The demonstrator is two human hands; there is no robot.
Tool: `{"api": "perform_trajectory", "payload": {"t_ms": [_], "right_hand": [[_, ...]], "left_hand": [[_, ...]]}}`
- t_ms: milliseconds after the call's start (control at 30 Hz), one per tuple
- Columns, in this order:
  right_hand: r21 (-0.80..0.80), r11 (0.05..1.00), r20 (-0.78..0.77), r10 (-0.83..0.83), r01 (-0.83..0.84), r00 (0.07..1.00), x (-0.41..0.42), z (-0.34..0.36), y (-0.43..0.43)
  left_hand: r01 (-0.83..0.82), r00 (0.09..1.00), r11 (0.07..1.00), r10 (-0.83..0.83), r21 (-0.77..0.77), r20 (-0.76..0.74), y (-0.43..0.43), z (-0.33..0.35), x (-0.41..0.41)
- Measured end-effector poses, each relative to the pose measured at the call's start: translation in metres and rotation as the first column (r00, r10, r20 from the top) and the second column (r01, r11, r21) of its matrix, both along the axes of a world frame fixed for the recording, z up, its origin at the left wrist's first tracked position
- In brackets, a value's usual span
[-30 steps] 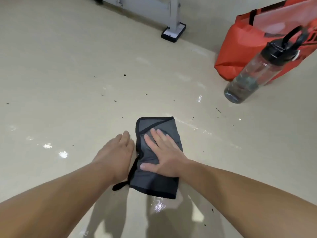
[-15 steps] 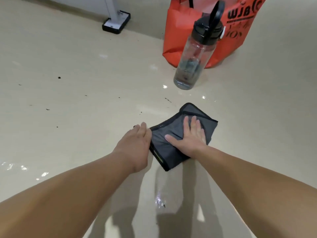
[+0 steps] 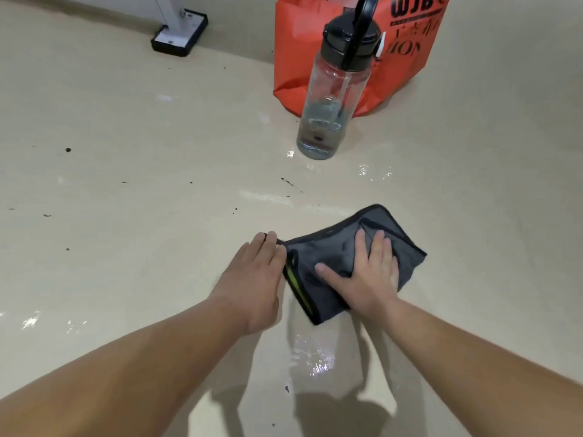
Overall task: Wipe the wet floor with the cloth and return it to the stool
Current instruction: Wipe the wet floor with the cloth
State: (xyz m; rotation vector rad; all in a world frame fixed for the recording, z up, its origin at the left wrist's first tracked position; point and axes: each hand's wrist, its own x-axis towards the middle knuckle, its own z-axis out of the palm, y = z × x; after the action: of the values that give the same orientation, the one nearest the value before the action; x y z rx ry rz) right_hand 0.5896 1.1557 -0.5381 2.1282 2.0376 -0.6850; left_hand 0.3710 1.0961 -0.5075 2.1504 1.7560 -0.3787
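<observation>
Mid-wipe: the right hand (image 3: pixel 369 279) presses flat, fingers straight, on the folded grey cloth (image 3: pixel 325 257) on the floor (image 3: pixel 126 121), with the left hand (image 3: pixel 252 279) flat at its edge. The cloth's longer side appears to run near-left to far-right, one corner towards the bottle (image 3: pixel 334 99). The wet patch (image 3: pixel 318 361) nearer the person likely calls for a pull back

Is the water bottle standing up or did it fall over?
Standing up: the bottle sits on its base, black lid on top.
</observation>
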Motion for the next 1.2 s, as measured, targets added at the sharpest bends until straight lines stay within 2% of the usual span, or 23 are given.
{"api": "perform_trajectory", "payload": {"t_ms": [133, 233, 400, 500, 633, 733, 867, 933, 1000, 1100, 1133, 1200], "right_hand": [[-0.09, 0.994, 0.045, -0.052, 0.056, 0.998, 0.033, 0.011, 0.065], [-0.129, 0.983, 0.113, -0.119, 0.134, 0.986, 0.047, 0.011, 0.08], [-0.068, 0.937, 0.15, -0.329, 0.342, 0.932, 0.032, -0.005, 0.05], [0.041, 0.942, 0.159, -0.336, 0.334, 0.928, 0.017, -0.016, 0.015], [0.205, 0.96, 0.145, -0.221, 0.189, 0.964, -0.017, -0.027, -0.038], [0.177, 0.98, 0.154, -0.117, 0.089, 0.981, -0.052, -0.03, -0.072], [0.081, 0.983, 0.184, 0.146, -0.163, 0.972, -0.111, -0.025, -0.101], [0.151, 0.941, 0.116, 0.288, -0.303, 0.951, -0.141, -0.025, -0.113], [0.205, 0.845, 0.072, 0.491, -0.494, 0.868, -0.165, -0.029, -0.116], [0.168, 0.594, -0.001, 0.798, -0.787, 0.603, -0.199, -0.027, -0.086], [0.127, 0.526, -0.024, 0.849, -0.841, 0.527, -0.21, -0.023, -0.068], [0.055, 0.435, -0.039, 0.9, -0.899, 0.434, -0.231, -0.014, -0.038]], "left_hand": [[-0.059, 0.998, 0.998, 0.059, 0.001, -0.003, 0.009, -0.001, 0.002], [-0.127, 0.992, 0.992, 0.127, -0.015, 0.021, 0.011, 0.0, -0.004], [-0.247, 0.962, 0.969, 0.246, -0.008, 0.119, 0.0, 0.008, -0.024], [-0.299, 0.94, 0.953, 0.302, -0.043, 0.157, -0.013, 0.016, -0.038], [-0.294, 0.946, 0.956, 0.294, -0.028, 0.135, -0.031, 0.024, -0.056], [-0.268, 0.958, 0.963, 0.264, 0.02, 0.117, -0.046, 0.025, -0.073], [-0.29, 0.952, 0.957, 0.29, -0.013, 0.1, -0.068, 0.025, -0.101], [-0.307, 0.946, 0.951, 0.308, -0.027, 0.098, -0.077, 0.024, -0.117], [-0.305, 0.946, 0.952, 0.306, -0.021, 0.109, -0.083, 0.022, -0.133], [-0.343, 0.938, 0.938, 0.345, -0.056, 0.036, -0.095, 0.025, -0.158], [-0.385, 0.922, 0.92, 0.388, -0.069, 0.023, -0.098, 0.028, -0.162], [-0.463, 0.884, 0.883, 0.466, -0.073, 0.037, -0.104, 0.038, -0.163]]}}
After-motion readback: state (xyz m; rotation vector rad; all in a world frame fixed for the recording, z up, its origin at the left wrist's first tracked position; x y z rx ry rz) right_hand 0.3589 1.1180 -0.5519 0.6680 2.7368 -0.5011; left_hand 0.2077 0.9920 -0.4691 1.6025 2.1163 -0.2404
